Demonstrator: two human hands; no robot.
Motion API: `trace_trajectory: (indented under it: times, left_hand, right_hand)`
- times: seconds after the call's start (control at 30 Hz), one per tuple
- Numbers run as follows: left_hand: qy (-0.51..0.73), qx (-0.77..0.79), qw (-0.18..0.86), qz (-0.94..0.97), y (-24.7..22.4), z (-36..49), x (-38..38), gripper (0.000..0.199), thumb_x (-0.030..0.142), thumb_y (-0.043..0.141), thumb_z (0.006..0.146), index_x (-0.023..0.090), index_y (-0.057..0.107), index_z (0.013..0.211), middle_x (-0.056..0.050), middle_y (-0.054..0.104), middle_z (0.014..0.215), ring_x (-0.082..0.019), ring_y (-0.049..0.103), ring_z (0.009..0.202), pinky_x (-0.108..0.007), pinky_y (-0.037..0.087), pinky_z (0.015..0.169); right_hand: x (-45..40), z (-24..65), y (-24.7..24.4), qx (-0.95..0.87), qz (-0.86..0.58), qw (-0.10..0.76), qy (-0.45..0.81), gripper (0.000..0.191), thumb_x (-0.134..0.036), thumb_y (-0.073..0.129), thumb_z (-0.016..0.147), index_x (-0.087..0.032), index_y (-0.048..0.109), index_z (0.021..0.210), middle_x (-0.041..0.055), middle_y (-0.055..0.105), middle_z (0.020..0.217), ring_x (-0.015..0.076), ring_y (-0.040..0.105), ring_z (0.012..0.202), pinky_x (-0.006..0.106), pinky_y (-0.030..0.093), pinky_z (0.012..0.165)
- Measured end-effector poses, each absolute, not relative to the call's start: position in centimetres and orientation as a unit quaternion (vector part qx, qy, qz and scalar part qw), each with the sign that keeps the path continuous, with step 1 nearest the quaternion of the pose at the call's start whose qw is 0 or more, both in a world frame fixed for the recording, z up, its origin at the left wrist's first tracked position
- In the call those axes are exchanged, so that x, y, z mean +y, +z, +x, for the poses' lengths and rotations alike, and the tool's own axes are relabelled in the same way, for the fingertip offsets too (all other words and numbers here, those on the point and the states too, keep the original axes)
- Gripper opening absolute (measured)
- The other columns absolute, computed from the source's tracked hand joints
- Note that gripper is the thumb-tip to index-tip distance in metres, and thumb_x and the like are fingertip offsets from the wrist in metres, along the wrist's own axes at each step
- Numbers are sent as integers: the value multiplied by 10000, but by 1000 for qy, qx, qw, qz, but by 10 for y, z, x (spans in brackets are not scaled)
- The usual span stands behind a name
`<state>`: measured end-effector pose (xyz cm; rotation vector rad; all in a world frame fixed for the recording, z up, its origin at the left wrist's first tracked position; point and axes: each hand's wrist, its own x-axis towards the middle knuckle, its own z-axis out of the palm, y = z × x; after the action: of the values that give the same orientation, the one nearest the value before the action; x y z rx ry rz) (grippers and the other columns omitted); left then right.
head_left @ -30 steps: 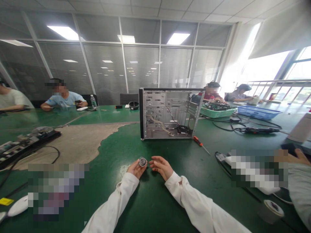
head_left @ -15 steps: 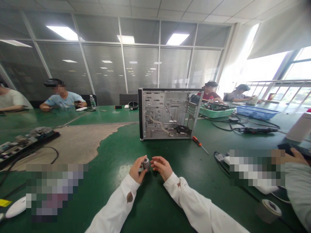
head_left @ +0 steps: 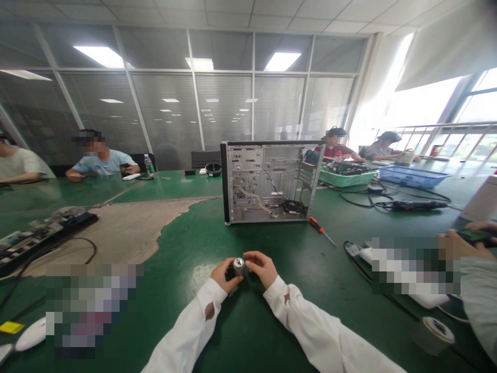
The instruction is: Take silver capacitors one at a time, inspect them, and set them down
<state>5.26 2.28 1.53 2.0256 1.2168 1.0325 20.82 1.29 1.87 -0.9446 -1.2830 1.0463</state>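
A small grey metal cylinder [head_left: 238, 267], shaped like a mini can, stands upright just above or on the green table; I cannot tell which. Its round top shows a dark opening. My left hand [head_left: 224, 274] is closed around its left side, with the thumb across the front. My right hand [head_left: 264, 268] is at its right side, fingers curved and spread, fingertips beside the top rim. Whether those fingertips touch the metal is unclear. Beyond my hands stands an open computer case [head_left: 272, 181], its side panel off, with loose wires and a black fan inside.
An orange-handled screwdriver [head_left: 321, 230] lies right of the case. A green basket [head_left: 347, 178] and a blue basket [head_left: 413, 177] stand farther back. A white power strip [head_left: 423, 295], a tape roll [head_left: 434, 336] and a co-worker's sleeve [head_left: 479, 290] are at right. Black cables cross the table.
My right hand's fingertips have come up to the cylinder, closing the small gap. The cylinder has shifted slightly right in my left hand, and its top now faces me more.
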Motion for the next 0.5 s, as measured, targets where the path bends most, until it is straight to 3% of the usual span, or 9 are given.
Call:
trace_trajectory:
  times: [0.17,0.5]
  left_hand:
    - [392,455,268,753,12,53,24,359,235,625,519,197,559,871,-42,600,805,-205,528,762,-288,401,624]
    - [382,453,251,765,13,53,23,344,239,616,534,192,557,869,-35,596,791,-196,529,734,-293,404,639]
  right_hand:
    - [7,208,36,-634,-402,561,349,159,-257,577,621,-221,626,767,46,540,914,176,510,821,269,424,606]
    - [4,199,51,-673,-440,529,271,121,-221,580,606,-228,628,717,36,529,902,171,500,836,270,406,627]
